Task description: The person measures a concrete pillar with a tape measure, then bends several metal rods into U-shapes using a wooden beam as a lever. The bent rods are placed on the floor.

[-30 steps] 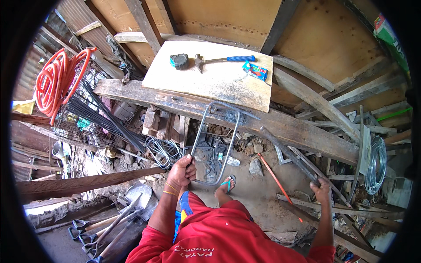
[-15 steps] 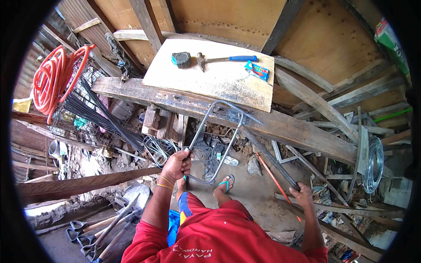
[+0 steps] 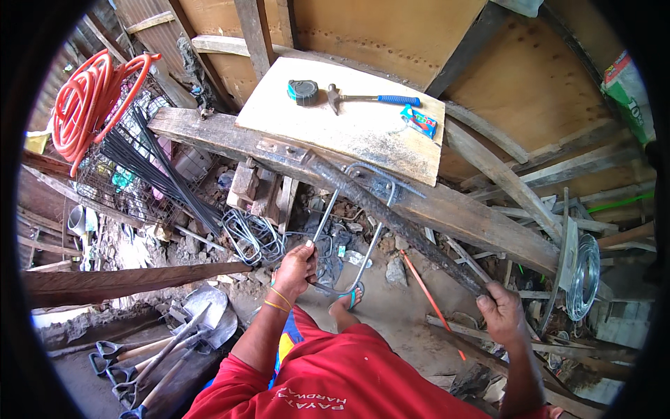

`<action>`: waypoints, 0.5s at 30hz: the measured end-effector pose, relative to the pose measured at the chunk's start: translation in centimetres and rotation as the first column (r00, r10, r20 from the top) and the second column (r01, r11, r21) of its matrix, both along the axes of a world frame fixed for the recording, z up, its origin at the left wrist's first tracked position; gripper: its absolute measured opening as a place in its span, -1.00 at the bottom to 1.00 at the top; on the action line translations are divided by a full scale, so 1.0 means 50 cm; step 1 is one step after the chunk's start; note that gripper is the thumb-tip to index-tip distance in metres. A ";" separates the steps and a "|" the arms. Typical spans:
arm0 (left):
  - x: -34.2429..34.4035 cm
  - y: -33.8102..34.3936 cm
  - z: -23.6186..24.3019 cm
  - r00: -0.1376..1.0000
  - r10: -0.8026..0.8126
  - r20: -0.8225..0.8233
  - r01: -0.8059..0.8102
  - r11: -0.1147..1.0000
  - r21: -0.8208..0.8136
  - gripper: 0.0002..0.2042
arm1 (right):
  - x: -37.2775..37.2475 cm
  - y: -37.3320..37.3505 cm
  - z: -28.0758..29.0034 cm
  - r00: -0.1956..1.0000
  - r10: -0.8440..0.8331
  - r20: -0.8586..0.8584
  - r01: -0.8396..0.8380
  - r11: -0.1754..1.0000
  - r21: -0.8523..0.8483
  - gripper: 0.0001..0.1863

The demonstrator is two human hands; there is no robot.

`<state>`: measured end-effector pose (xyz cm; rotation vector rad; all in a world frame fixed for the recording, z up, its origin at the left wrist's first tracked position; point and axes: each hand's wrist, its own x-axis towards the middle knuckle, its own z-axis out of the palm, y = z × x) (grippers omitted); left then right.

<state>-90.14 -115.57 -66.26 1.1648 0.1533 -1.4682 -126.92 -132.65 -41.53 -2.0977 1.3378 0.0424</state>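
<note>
My left hand is closed round a bent steel bar, shaped like a long rectangular stirrup. Its upper bend rests on the thick timber beam, among metal pegs fixed in the wood, and one free end points right. My right hand grips the lower end of a long, dark, rusty bar. That bar slants up to the left across the stirrup, its far end over the beam. Its upper part partly hides the stirrup's bend and the pegs.
On the beam lies a pale board with a tape measure, a hammer and a small blue packet. Finished stirrups are piled below, left. Shovels lie lower left; orange hose and coiled wire flank the beam.
The rusty bar's far end has swung up and left, from beside the stirrup's bend to across it. My right hand has moved slightly right; my left keeps hold of the stirrup.
</note>
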 end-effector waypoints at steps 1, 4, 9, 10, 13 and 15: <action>-0.002 0.001 -0.003 1.000 0.000 0.001 0.000 1.000 -0.002 -0.69 | 0.001 -0.015 0.018 0.997 0.046 -0.069 -0.046 0.999 -0.011 -0.66; -0.004 0.007 -0.020 1.000 -0.004 0.001 0.004 1.000 0.000 -0.69 | -0.013 -0.043 0.031 0.916 0.032 -0.401 -0.042 0.999 -0.017 -0.58; -0.010 0.010 -0.062 1.000 0.003 -0.015 -0.003 1.000 -0.013 -0.68 | -0.055 -0.009 -0.014 0.923 -0.042 -0.383 0.040 0.999 -0.015 -0.53; -0.014 0.008 -0.070 1.000 0.019 -0.017 -0.019 1.000 -0.016 -0.68 | -0.061 0.001 -0.025 0.940 -0.050 -0.338 0.052 0.999 -0.004 -0.54; -0.029 0.007 -0.084 0.997 0.040 -0.066 -0.041 0.999 -0.017 -0.68 | -0.083 0.038 -0.057 0.990 -0.098 -0.101 0.108 0.989 0.103 -0.61; -0.033 0.006 -0.085 0.997 0.035 -0.067 -0.037 0.999 -0.035 -0.69 | -0.100 0.052 -0.084 0.993 -0.121 -0.015 0.122 0.980 0.159 -0.59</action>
